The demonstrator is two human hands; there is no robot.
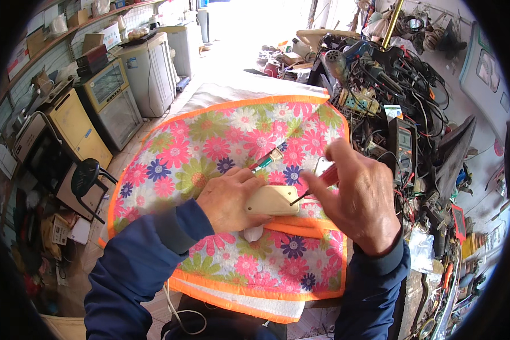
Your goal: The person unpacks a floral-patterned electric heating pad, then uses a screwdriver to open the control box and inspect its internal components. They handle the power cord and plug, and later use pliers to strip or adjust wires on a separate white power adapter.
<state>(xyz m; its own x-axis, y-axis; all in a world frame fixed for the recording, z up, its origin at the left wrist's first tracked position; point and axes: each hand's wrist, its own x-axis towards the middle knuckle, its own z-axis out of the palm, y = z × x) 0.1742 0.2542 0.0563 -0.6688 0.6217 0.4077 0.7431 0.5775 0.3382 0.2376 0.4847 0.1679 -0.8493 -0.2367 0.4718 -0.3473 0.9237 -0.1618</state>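
My left hand (229, 198) grips a cream plastic casing (272, 199) with small screw holes, holding it down on a flowered cloth (215, 148) with orange edging. A screwdriver (330, 175) with a red handle is in my right hand (364, 195). Its dark shaft slants down to the left, and the tip meets the casing near the right-hand hole. Under the casing's lower edge a whitish rounded piece (253, 233) shows, partly hidden. Just beyond my left fingers lies a slim tool (266, 161) with green and red on it and a pale end.
Tangled cables and power tools (379, 73) crowd the right side, with a multimeter (404, 146) among them. A black stool (90, 178) and old cabinets (79, 127) stand on the left. A pale cable (181, 314) hangs at the cloth's near edge.
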